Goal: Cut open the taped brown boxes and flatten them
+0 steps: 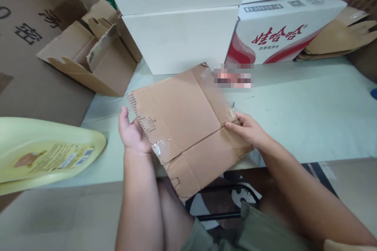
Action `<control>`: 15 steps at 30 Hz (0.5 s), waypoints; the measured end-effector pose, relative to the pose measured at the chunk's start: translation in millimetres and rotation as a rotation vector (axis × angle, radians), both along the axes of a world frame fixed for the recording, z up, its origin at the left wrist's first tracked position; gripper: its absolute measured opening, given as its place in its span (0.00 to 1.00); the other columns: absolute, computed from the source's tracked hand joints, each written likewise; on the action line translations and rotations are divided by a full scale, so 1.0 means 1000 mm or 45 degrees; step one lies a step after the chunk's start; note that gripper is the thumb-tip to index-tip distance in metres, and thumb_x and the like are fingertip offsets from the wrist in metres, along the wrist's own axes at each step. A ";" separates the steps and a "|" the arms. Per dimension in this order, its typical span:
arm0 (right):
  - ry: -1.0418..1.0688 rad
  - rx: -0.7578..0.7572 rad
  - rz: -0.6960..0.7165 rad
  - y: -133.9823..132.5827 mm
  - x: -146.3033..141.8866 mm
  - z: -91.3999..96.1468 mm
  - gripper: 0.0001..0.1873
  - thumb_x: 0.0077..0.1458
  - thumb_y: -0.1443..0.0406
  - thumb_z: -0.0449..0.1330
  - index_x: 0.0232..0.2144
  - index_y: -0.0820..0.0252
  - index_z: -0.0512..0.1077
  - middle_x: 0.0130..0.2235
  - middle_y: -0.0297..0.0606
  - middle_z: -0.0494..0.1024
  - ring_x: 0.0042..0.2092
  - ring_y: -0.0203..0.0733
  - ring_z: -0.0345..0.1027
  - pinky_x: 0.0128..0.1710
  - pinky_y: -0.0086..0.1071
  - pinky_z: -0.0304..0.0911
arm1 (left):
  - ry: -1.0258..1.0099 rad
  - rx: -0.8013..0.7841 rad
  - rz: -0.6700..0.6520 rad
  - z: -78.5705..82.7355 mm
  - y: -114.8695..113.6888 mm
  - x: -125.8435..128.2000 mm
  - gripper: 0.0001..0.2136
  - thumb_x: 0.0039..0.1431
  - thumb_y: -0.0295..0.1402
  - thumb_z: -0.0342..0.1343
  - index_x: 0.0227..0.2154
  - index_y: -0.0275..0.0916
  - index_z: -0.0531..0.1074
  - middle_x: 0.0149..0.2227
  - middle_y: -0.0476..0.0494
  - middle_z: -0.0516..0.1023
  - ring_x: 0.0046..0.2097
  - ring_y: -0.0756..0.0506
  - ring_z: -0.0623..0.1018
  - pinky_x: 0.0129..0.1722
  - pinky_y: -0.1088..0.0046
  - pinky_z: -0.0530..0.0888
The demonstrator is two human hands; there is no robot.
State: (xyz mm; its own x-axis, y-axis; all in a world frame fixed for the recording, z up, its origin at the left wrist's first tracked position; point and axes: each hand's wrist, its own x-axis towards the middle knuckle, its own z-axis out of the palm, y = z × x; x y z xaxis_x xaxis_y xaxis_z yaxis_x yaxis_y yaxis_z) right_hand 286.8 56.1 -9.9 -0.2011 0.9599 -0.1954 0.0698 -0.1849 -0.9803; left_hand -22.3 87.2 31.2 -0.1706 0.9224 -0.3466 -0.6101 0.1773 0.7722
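A flattened brown cardboard box (179, 106) lies tilted in front of me, its near end reaching past the table edge. Its left edge is torn, with corrugation showing, and bits of clear tape cling to its corners. My right hand (244, 127) grips the right edge, thumb on top and fingers mostly behind. At the torn left edge is my left hand (134, 133), open, its thumb stretched up and away from the cardboard. The other left fingers are largely hidden behind the edge, so whether they support it I cannot tell.
Pale green cloth covers the table (300, 106). Open cardboard boxes (108, 62) stand at the back left, a yellow bottle (53, 153) lies at the left. White boxes (179, 39) and a red-and-white carton (271, 35) line the back. Folded cardboard (338, 39) sits at the far right.
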 end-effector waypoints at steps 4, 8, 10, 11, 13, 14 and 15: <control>-0.068 0.091 -0.040 0.003 -0.003 0.000 0.22 0.49 0.50 0.71 0.39 0.59 0.77 0.38 0.38 0.84 0.39 0.45 0.77 0.39 0.35 0.73 | 0.205 -0.031 -0.079 -0.006 -0.005 -0.003 0.13 0.45 0.32 0.69 0.37 0.38 0.80 0.35 0.40 0.86 0.48 0.34 0.86 0.50 0.58 0.84; 0.114 0.068 -0.076 -0.002 0.006 0.008 0.25 0.49 0.42 0.69 0.32 0.57 0.76 0.32 0.37 0.81 0.33 0.43 0.76 0.33 0.34 0.71 | 0.208 0.025 0.025 -0.011 -0.004 -0.007 0.10 0.46 0.27 0.69 0.34 0.39 0.79 0.35 0.42 0.86 0.46 0.35 0.87 0.52 0.56 0.83; 0.262 -0.009 -0.071 -0.005 0.012 0.011 0.32 0.42 0.36 0.69 0.31 0.56 0.74 0.28 0.35 0.79 0.26 0.41 0.73 0.25 0.33 0.68 | 0.172 0.063 0.144 -0.010 -0.001 -0.008 0.08 0.51 0.30 0.67 0.35 0.41 0.80 0.37 0.43 0.87 0.52 0.35 0.85 0.56 0.55 0.82; 0.317 -0.050 -0.049 -0.006 0.014 0.012 0.35 0.37 0.34 0.70 0.32 0.55 0.74 0.28 0.35 0.80 0.23 0.40 0.71 0.22 0.32 0.66 | 0.161 0.076 0.187 -0.009 0.000 -0.008 0.07 0.54 0.31 0.65 0.37 0.42 0.80 0.39 0.43 0.87 0.56 0.36 0.83 0.58 0.55 0.81; 0.344 -0.103 0.012 -0.010 0.014 0.011 0.38 0.33 0.33 0.72 0.34 0.54 0.72 0.29 0.35 0.82 0.20 0.37 0.68 0.18 0.30 0.62 | 0.141 0.098 0.221 -0.008 0.003 -0.006 0.06 0.58 0.31 0.62 0.39 0.42 0.79 0.43 0.42 0.87 0.62 0.36 0.79 0.61 0.54 0.79; 0.319 -0.106 0.040 -0.012 0.012 0.010 0.37 0.34 0.34 0.72 0.33 0.54 0.70 0.29 0.35 0.82 0.19 0.36 0.67 0.17 0.29 0.61 | 0.128 0.103 0.218 -0.008 0.004 -0.004 0.06 0.59 0.32 0.61 0.40 0.42 0.79 0.44 0.41 0.87 0.63 0.37 0.78 0.61 0.54 0.78; 0.286 -0.093 0.058 -0.014 0.009 0.008 0.35 0.37 0.35 0.72 0.30 0.55 0.69 0.26 0.34 0.80 0.18 0.34 0.65 0.17 0.28 0.60 | 0.115 0.102 0.201 -0.008 0.005 -0.001 0.06 0.59 0.32 0.61 0.39 0.41 0.79 0.43 0.41 0.87 0.63 0.37 0.78 0.62 0.55 0.78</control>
State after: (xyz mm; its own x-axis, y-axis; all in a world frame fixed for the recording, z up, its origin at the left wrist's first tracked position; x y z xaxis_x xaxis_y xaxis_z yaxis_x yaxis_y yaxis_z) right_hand 295.3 42.1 -1.5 -0.2905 0.9336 -0.2097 -0.1389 -0.2580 -0.9561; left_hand -23.3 92.0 23.5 -0.3424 0.9057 -0.2501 -0.5532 0.0208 0.8328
